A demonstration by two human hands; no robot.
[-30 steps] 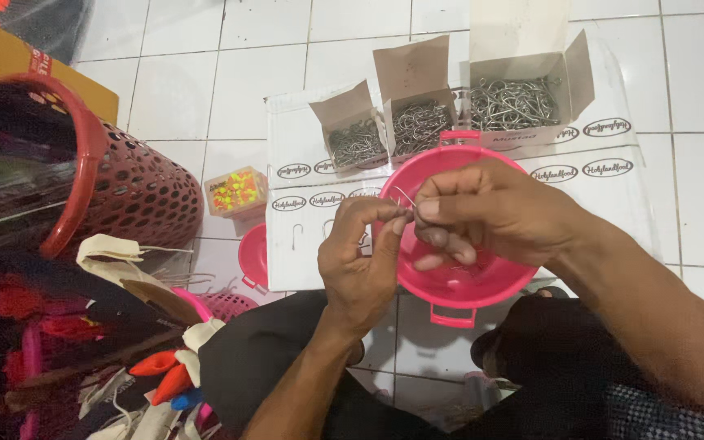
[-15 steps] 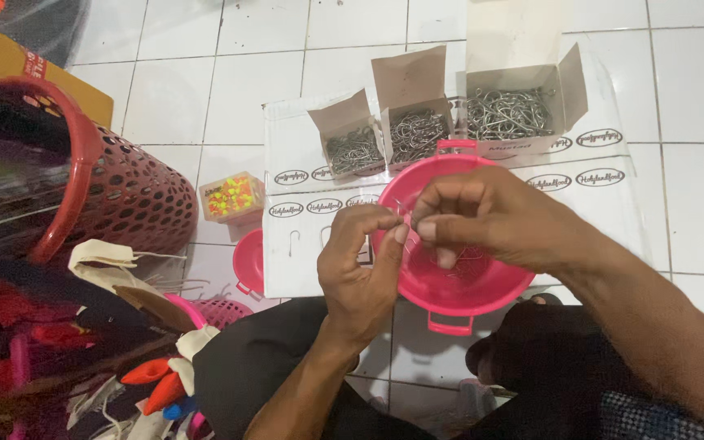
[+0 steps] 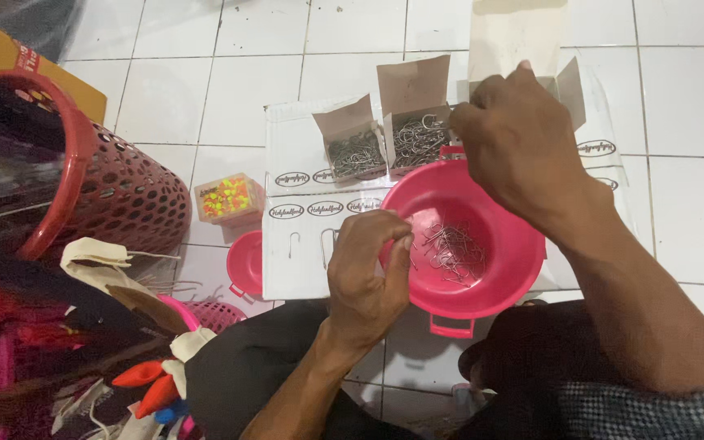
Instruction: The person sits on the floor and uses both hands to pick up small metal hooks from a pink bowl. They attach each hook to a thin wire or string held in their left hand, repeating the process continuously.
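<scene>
A pink plastic bowl (image 3: 508, 269) sits on the floor in front of me with several thin metal hooks (image 3: 450, 248) in its bottom. My left hand (image 3: 366, 281) hovers at the bowl's left rim, fingertips pinched together; I see nothing between them. My right hand (image 3: 515, 134) reaches past the bowl's far rim, over the rightmost open cardboard box (image 3: 568, 81), whose contents it covers. Its fingertips point down and are hidden. Two more open boxes of metal hooks (image 3: 356, 153) (image 3: 419, 140) stand left of it.
The boxes stand on a white printed sheet (image 3: 303, 208), where two loose hooks (image 3: 291, 244) lie. A small clear box of yellow and orange beads (image 3: 226, 200), a pink lid (image 3: 246, 265) and a red perforated basket (image 3: 120, 200) are at the left. My dark-clothed knees are below.
My hands were joined over the bowl, working on something small. They have parted: the right hand moved up to the rightmost box, and the left hand dropped to the bowl's left rim.
</scene>
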